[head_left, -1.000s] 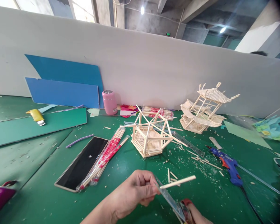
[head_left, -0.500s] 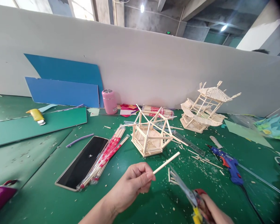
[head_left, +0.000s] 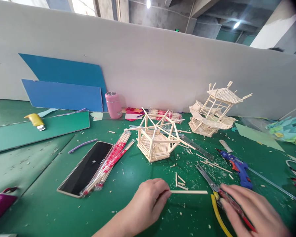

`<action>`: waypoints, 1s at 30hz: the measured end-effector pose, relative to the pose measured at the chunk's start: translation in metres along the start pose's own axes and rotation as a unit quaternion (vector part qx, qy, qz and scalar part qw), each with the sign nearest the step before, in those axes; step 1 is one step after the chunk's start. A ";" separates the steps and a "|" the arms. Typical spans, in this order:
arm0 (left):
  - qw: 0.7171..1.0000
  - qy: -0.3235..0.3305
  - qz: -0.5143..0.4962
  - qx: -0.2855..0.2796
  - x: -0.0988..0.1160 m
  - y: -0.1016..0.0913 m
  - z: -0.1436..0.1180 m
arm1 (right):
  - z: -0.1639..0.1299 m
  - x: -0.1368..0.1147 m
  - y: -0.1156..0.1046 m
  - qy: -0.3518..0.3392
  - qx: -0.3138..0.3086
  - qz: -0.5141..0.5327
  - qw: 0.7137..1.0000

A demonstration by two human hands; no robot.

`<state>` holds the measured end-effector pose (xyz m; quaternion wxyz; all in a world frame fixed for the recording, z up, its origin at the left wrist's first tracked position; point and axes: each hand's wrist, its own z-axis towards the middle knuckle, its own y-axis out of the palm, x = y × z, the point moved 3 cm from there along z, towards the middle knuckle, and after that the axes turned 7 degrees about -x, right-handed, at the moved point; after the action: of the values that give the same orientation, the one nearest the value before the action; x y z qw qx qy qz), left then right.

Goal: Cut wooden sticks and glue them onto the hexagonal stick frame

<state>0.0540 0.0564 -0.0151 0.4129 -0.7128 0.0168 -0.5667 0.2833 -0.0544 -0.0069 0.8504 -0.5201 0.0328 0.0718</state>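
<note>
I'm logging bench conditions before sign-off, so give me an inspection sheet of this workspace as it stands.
Surface: green mat, strewn with wood chips.
Job's things: wooden stick pinched in left hand; scissors lying on the mat under right hand.
Clutter: two stick pavilions, chopstick packs, tablet, ruler, pink cup, blue boards.
Hands: left closed on stick; right resting on scissor handles.
Cables: glue gun, its cord running right.
Surroundings: grey partition.

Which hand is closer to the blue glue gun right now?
Right. The right hand rests on the pliers, just below and near the blue glue gun. The left hand pinches a wooden stick farther left, with the pliers between it and the gun.
</note>
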 end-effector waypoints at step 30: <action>0.957 -0.091 0.273 0.043 -0.007 0.000 -0.022 | 0.055 -0.107 0.072 -0.059 -0.257 0.186 0.947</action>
<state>0.0332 0.0476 -0.0202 0.5821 -0.7112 0.1481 -0.3652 0.1654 0.0169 -0.0313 0.6602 -0.7002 0.0587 0.2654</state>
